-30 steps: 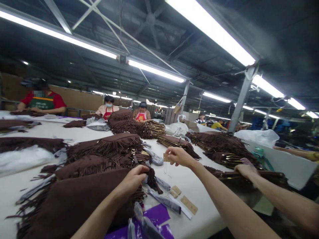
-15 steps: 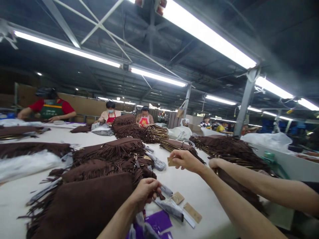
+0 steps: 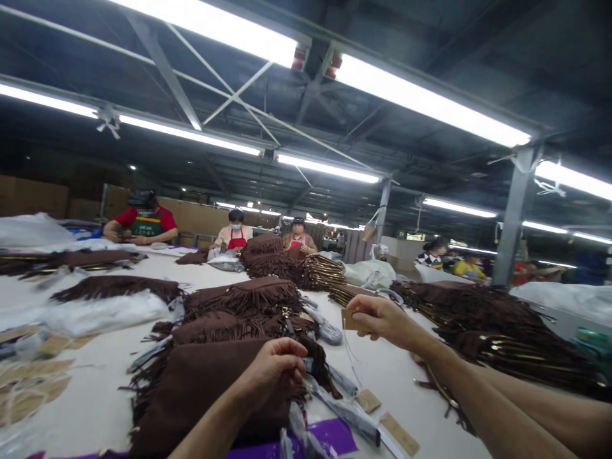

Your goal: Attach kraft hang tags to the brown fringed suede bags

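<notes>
My right hand (image 3: 377, 317) pinches a small brown card hang tag (image 3: 352, 320) above the table, and a thin pale string dangles from the tag. My left hand (image 3: 282, 363) is closed, fingers curled, over the right end of a dark brown fringed bag (image 3: 210, 382); what it holds, if anything, is hidden. Under and beyond that bag lie more brown fringed bags (image 3: 243, 296). Between my hands on the table are plastic-wrapped straps (image 3: 351, 414), a brown tag (image 3: 368, 400) and a longer brown tag (image 3: 399, 435). A purple plastic piece (image 3: 332, 437) lies in front.
A co-worker's arm (image 3: 554, 398) reaches in behind my right forearm, its hand mostly hidden. Bags with gold-coloured edges (image 3: 507, 354) are heaped on the right. Loose tags (image 3: 33, 389) lie at left beside clear plastic wrapping (image 3: 109, 315). Several people work across the white table (image 3: 102, 357).
The view has swung left, so things sit further right. My left hand has come away from the dark strap end it held and rises slightly. The right hand still holds the tag, its string now hanging.
</notes>
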Available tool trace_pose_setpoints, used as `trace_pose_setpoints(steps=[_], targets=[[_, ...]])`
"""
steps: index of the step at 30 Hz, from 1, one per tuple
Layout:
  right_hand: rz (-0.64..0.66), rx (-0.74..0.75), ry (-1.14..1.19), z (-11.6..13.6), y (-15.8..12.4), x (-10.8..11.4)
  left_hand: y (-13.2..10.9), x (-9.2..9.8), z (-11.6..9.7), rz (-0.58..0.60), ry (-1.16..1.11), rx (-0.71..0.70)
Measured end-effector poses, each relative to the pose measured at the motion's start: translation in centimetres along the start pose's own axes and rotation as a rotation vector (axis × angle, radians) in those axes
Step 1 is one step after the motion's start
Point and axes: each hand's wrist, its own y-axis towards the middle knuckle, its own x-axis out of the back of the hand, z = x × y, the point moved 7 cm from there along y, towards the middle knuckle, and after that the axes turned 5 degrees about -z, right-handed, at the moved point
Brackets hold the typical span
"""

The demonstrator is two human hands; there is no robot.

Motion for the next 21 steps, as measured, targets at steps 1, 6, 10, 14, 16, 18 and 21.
trace_pose_setpoints(steps=[1,6,10,14,16,18,21], targets=[[0.006,0.012,-0.02,0.9,0.0,-0.1,-0.2,0.3,-0.2,-0.04,0.044,-0.012],[0.032,0.086,-0.098,5.1,0.5,-0.7,-1.4,-0.1,0.3,-0.056,0.086,0.068],[0.042,0.143,-0.136,7.1,0.9,-1.2,-2.4,-1.7,1.0,0.083,-0.154,0.219],[0.048,0.166,-0.162,8.3,0.9,-1.6,-3.7,-2.6,0.8,0.179,-0.319,0.289],[0.047,0.166,-0.174,8.6,0.8,-1.7,-4.2,-2.6,0.8,0.17,-0.333,0.298],[0.049,0.164,-0.184,8.7,0.7,-1.8,-4.4,-2.8,0.8,0.174,-0.343,0.282],[0.054,0.164,-0.194,8.5,0.8,-2.0,-4.3,-3.1,0.7,0.168,-0.341,0.221]])
